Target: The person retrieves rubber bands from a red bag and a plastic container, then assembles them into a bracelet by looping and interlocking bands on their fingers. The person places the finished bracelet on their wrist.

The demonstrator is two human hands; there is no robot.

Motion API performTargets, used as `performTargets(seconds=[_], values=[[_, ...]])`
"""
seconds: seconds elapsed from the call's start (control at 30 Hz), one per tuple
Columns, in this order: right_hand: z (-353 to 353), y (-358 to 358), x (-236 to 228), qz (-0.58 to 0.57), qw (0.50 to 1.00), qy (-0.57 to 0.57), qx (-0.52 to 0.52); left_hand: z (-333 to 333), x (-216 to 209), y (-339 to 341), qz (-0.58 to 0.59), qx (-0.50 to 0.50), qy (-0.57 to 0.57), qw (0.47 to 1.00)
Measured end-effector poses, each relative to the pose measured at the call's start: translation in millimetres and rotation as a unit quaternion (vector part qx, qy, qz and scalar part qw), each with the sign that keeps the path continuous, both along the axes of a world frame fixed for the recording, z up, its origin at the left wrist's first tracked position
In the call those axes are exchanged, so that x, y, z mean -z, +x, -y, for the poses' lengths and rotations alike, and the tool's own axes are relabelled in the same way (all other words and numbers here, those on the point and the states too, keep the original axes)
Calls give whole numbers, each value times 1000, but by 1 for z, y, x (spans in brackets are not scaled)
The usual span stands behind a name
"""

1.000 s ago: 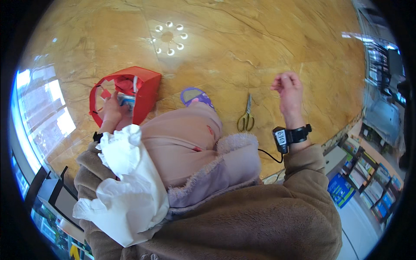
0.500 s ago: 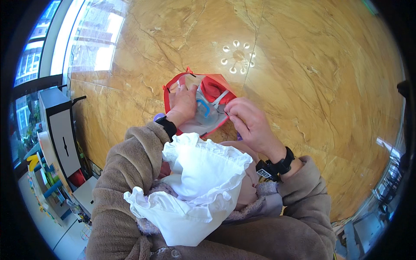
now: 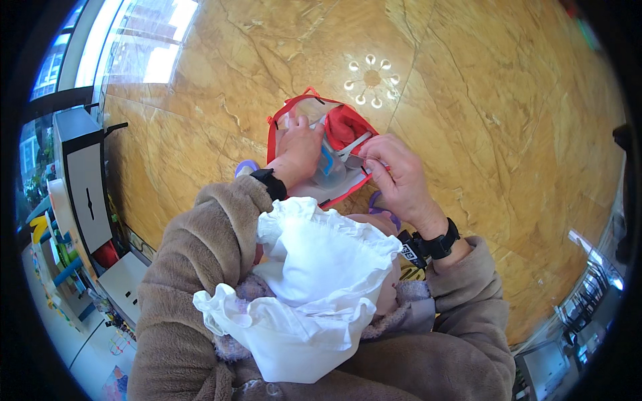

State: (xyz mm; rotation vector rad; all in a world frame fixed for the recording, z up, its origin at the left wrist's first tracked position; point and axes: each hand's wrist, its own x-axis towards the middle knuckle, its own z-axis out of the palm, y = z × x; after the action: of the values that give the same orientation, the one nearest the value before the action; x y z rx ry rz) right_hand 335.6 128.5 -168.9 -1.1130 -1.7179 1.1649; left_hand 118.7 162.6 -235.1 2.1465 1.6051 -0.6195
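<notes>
A red-rimmed bag with a pale lining stands wide open in front of me. My left hand reaches into it, fingers stretched toward its far inner wall. Beside that hand lies a clear container with a blue handle-like loop. A red cloth and a white strap fill the bag's right side. My right hand pinches the right rim of the bag. Below my hands, a white frilled cloth, bonnet-like, covers much of a small person between my arms.
The marbled tan floor reflects a lamp. Purple footwear shows near the bag. At left are a grey-white cabinet, a low white unit, toys and a window. A rack stands at lower right.
The bag and both hands sit slightly farther right in view, as the whole view has shifted. My left hand stays inside the bag; my right hand stays at its rim.
</notes>
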Motion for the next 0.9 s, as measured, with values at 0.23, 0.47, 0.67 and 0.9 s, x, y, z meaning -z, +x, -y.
performTargets(seconds=[0.23,0.47,0.67,0.9], values=[[1,1,-3,-5,1000,-15,-9,-3,-5,0,-9,6,-5,1000],[1,10,2,-286,926,-245,-6,1,-10,2,-20,10,-1,1000],[-8,21,9,-514,782,-353,-23,5,3,-1,-29,40,39,998],[-7,27,10,-557,744,-368,-27,4,-5,2,-25,33,42,998]])
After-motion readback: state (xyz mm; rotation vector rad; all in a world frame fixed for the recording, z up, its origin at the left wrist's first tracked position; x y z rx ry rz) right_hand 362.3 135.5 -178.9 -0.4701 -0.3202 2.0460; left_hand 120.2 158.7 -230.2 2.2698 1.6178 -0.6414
